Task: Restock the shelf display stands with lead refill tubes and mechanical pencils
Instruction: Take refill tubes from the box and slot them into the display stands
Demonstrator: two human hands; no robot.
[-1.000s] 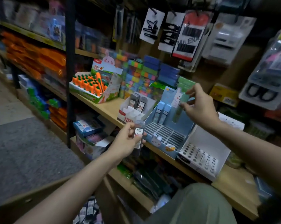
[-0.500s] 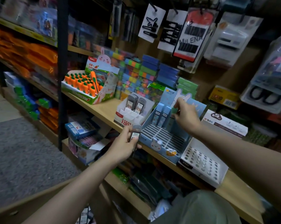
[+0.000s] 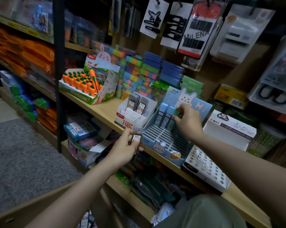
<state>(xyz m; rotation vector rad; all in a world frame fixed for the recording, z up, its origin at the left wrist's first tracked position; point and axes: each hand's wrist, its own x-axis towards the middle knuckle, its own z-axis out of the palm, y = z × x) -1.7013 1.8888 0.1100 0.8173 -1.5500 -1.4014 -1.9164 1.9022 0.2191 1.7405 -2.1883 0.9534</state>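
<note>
Here the right hand [image 3: 187, 122] pinches a green-capped lead refill tube [image 3: 176, 113] at the back row of the blue rabbit display stand [image 3: 165, 142], just beside two blue-capped tubes [image 3: 166, 112] already standing there. To seat it well, I judge the tube should go in upright, lined up with its slot, and be pressed straight down until its cap sits level with its neighbours; tilting it risks jamming it against the slot dividers.

The left hand [image 3: 125, 150] grips a dark lead refill tube [image 3: 136, 139] in front of the blue stand, ready for the white stand [image 3: 134, 116] to the stand's left, where two matching dark tubes [image 3: 138, 103] stand.

The white stand's front shows "100" in red, and its tubes seem to read "0.7", though the print is small. Right of the blue stand, an empty white holed stand [image 3: 206, 168] has a header with "0.5" and an M&G mark. Above hangs a card [image 3: 197, 30] reading "MILENA". Far left sits a carrot box [image 3: 89, 86] with a rabbit header.
</note>
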